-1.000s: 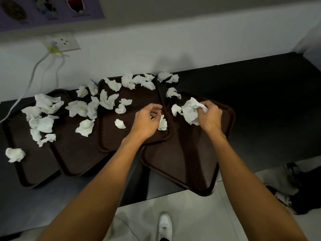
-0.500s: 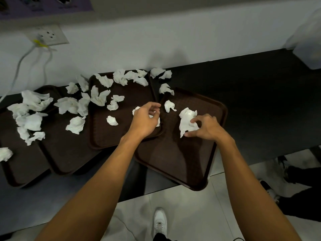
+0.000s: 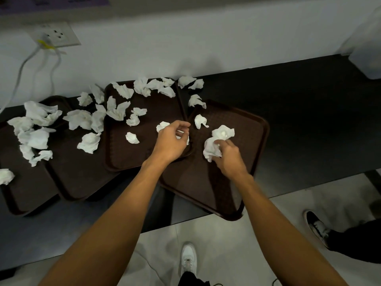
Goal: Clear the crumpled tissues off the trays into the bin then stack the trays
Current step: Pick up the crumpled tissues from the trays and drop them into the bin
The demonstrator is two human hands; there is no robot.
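Four dark brown trays overlap on a black counter; the rightmost tray (image 3: 208, 195) juts past the counter's front edge. Many crumpled white tissues (image 3: 117, 109) lie over the trays and against the wall. My left hand (image 3: 172, 144) is curled around a small tissue (image 3: 162, 126) at the right edge of the middle tray (image 3: 123, 159). My right hand (image 3: 227, 159) pinches a large tissue clump (image 3: 211, 148) resting on the rightmost tray. A loose tissue (image 3: 200, 121) lies just beyond both hands.
A pale, blurred container (image 3: 367, 50) stands at the counter's far right. A wall socket (image 3: 52, 35) with white cables is at the upper left. Below are a grey floor, my white shoe (image 3: 188, 259) and another person's dark shoe (image 3: 316, 227).
My right hand has come down and toward me with the tissue clump, which now rests on the rightmost tray. My left hand stays curled over its tissue.
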